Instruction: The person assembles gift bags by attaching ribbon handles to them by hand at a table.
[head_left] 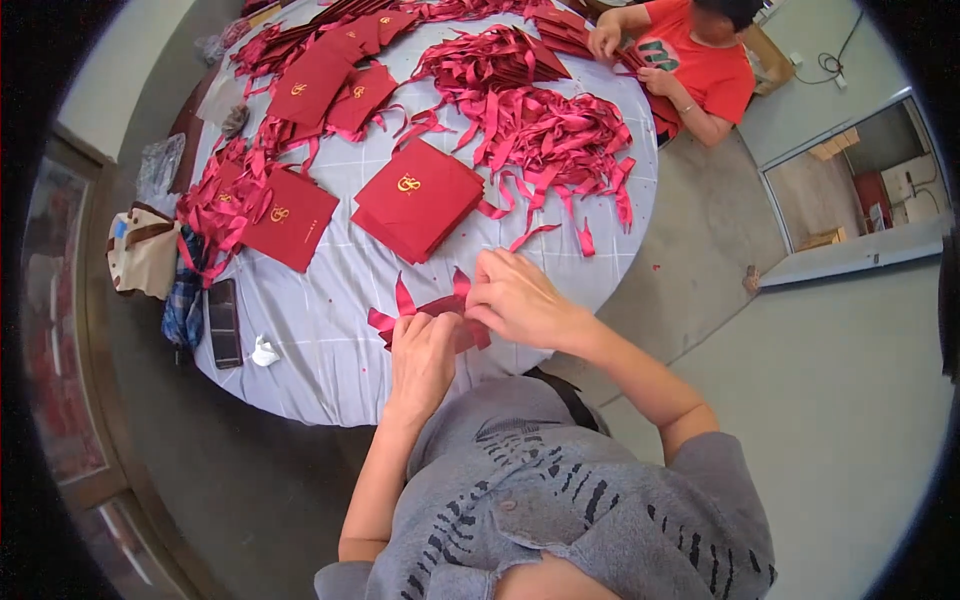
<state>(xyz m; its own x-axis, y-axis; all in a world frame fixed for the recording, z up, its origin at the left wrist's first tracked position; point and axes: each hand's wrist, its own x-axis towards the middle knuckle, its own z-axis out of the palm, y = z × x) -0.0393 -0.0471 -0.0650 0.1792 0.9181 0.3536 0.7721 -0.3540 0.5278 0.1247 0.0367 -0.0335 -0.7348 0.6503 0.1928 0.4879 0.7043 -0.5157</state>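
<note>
**A:** Over on the left of the desk [330, 340], a dark phone [223, 322] and a crumpled white scrap [264, 352] sat by the edge, with a red folder with a gold emblem [290, 218] lying flat further in. What was the left hand [424, 352] doing?

**B:** It was pinned down on the red ribbon bow [420, 308], fingers curled, that grip closed on the bow's near loop right at the desk edge in front of the person.

**A:** And the right hand [518, 300]?

**B:** Just beside it, touching the same bow, fingertips pinched shut on the knot or a tail; I couldn't tell which. To my eye the trick here was holding the centre firm with one hand while the other drew evenly, so the loops matched.

**A:** Beyond them?

**B:** A stack of red folders [418, 198], then a loose ribbon heap [555, 135]. Far right, a person in a red shirt [700, 65] handled their own pieces.
</note>
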